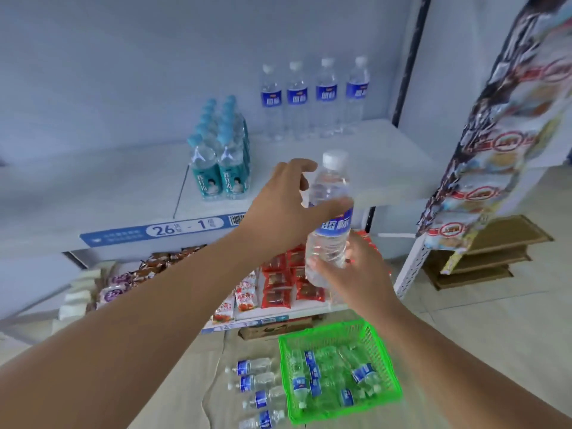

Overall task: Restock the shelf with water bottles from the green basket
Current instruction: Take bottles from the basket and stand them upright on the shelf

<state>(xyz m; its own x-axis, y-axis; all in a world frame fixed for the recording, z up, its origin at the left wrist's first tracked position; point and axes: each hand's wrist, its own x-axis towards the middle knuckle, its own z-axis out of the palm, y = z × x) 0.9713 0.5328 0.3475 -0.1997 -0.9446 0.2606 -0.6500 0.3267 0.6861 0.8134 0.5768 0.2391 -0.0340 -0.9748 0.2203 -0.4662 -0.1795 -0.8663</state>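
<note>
Here, one water bottle (329, 187) is held upright, cap uppermost and leaning slightly, just in front of the front edge of the shelf (387, 168). It is clamped between both hands. The left hand (275, 209) is wrapped round its upper half, thumb laid across the blue label, fingers curled toward the shoulder of the bottle. The right hand (359, 274) is closed round the base from below.

Along the shelf's back edge, toward its right corner, a row of four matching bottles (297, 97) is seen standing. A pack of teal-labelled bottles (219, 168) is set near the front edge, left of the hands.

Below the hands, on the floor, the green basket (322, 331) is seen with several bottles lying in it. Four loose bottles (253, 366) are laid on the floor just beside its left wall. Red snack packets (278, 280) are noted on the lower shelf.
</note>
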